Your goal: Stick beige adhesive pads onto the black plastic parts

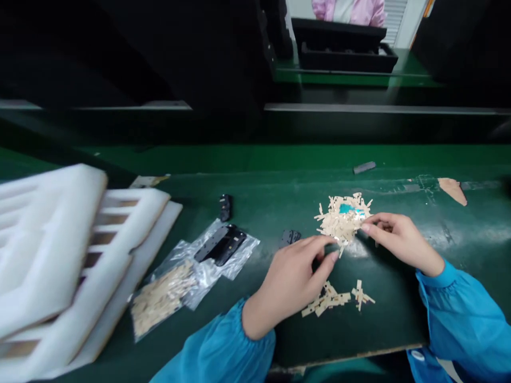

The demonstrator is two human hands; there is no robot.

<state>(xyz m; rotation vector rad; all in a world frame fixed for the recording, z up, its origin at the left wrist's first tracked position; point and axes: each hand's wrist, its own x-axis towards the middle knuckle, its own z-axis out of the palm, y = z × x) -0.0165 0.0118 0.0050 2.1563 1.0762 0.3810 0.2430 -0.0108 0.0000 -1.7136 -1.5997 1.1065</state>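
At the pale pile [339, 226], half-curled hands [290, 272]

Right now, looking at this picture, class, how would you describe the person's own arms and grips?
The left sleeve and right sleeve are bright blue, loose, wrinkled cloth, gathered at the wrists. The left grip and right grip are bare, five-fingered hands without gloves. A small white oval mark shows on blue cloth near the right sleeve; any lettering is unreadable.
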